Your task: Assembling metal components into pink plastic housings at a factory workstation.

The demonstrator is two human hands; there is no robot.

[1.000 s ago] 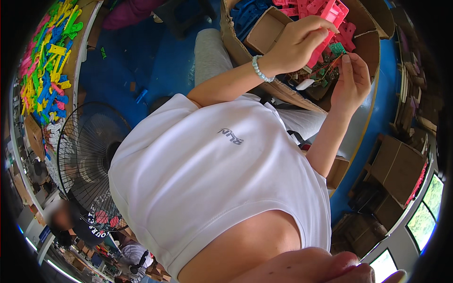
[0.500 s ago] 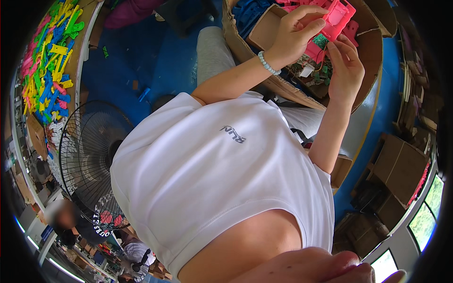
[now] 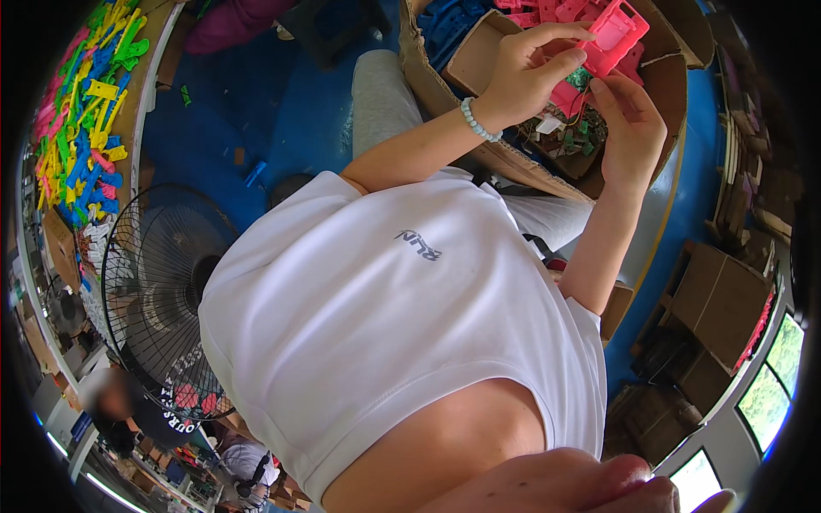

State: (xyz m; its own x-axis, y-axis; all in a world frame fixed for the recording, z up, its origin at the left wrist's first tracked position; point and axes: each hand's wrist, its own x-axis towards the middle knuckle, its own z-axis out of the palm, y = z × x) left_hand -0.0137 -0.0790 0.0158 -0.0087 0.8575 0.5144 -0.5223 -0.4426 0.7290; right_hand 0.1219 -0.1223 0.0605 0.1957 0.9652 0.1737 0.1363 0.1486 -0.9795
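My left hand (image 3: 526, 73), with a pale bead bracelet at the wrist, grips a pink flat plastic part (image 3: 614, 36) held up over a cardboard box (image 3: 453, 103). My right hand (image 3: 631, 124) is raised just below it, its fingertips touching a small green circuit board (image 3: 581, 79) at the pink part's lower edge. The box on my lap holds several more pink parts (image 3: 547, 10), blue parts (image 3: 449, 21) and small green boards with wires (image 3: 569, 132). My white shirt fills the middle of the view.
A black standing fan (image 3: 162, 291) is at my left. Many yellow, blue, green and pink plastic parts (image 3: 81, 111) lie along the far left. Cardboard boxes (image 3: 718, 299) stand at the right on the blue floor (image 3: 256, 111). Another person (image 3: 120, 410) is at lower left.
Both hands rose with the pink part. My right hand closed in from the right onto the green board at its lower edge.
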